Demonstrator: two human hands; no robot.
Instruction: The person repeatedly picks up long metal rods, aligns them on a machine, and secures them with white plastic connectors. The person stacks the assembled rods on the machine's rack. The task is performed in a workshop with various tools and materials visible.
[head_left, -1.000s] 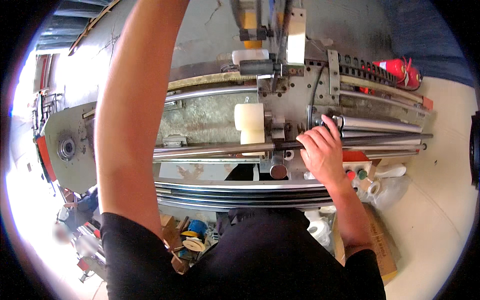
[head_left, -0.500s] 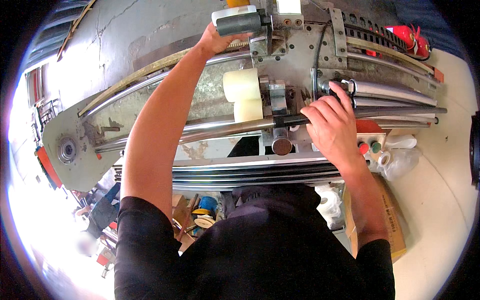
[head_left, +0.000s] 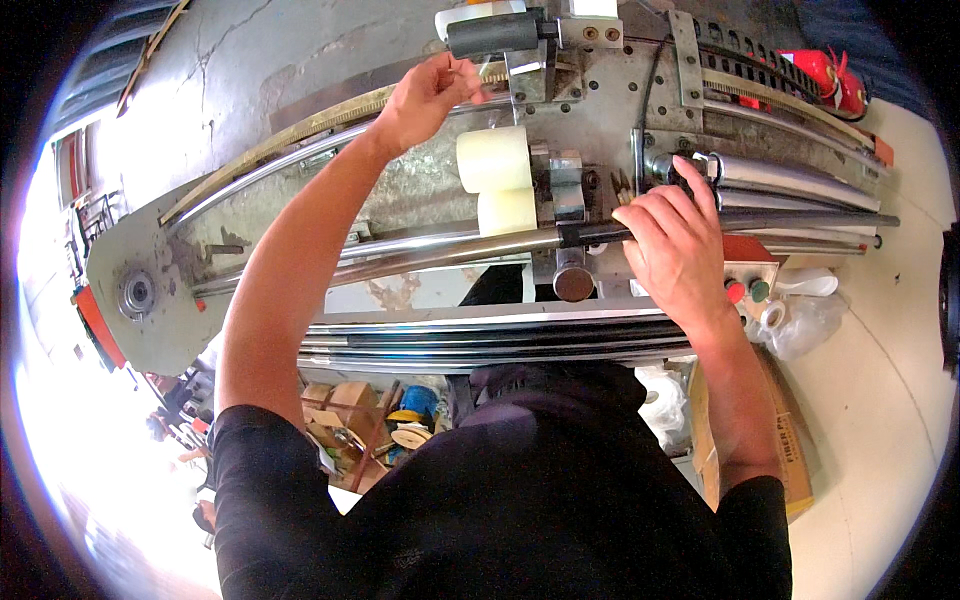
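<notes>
- Now the left hand (head_left: 425, 100) reaches to the far edge of the machine (head_left: 420, 190), fingers loosely curled just under the black handle (head_left: 495, 35), holding nothing.
- Right hand (head_left: 675, 245) grasps the long metal rod (head_left: 450, 252) near the white rollers (head_left: 500, 180).

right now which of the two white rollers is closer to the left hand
The upper white roller, the bigger one, just right of the left hand. The lower roller sits beneath it, against the long bar.

The right hand (head_left: 672, 243) hides part of the steel rod (head_left: 450, 250).
</notes>
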